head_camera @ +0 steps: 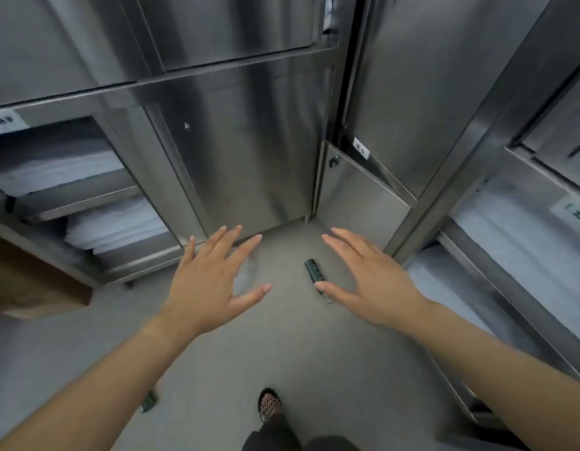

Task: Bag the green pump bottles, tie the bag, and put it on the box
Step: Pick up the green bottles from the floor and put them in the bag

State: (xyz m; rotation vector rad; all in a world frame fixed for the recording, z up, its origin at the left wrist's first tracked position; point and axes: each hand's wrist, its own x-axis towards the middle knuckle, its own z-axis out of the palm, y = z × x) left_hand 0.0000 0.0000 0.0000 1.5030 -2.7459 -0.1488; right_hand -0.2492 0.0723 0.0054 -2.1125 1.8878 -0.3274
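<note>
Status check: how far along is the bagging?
Done: nothing visible. One green bottle lies loose on the floor; a second bottle lies by the left forearm. In hand: nothing; the left hand and right hand are open, spread above the floor. What may be a clear bag lies near the left hand. Left: bagging, tying, placing on the brown box.

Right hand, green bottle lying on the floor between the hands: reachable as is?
Probably yes. The right hand is open and holds nothing; the bottle lies uncovered on the floor just by its thumb. How high the hand hovers above it is unclear.
</note>
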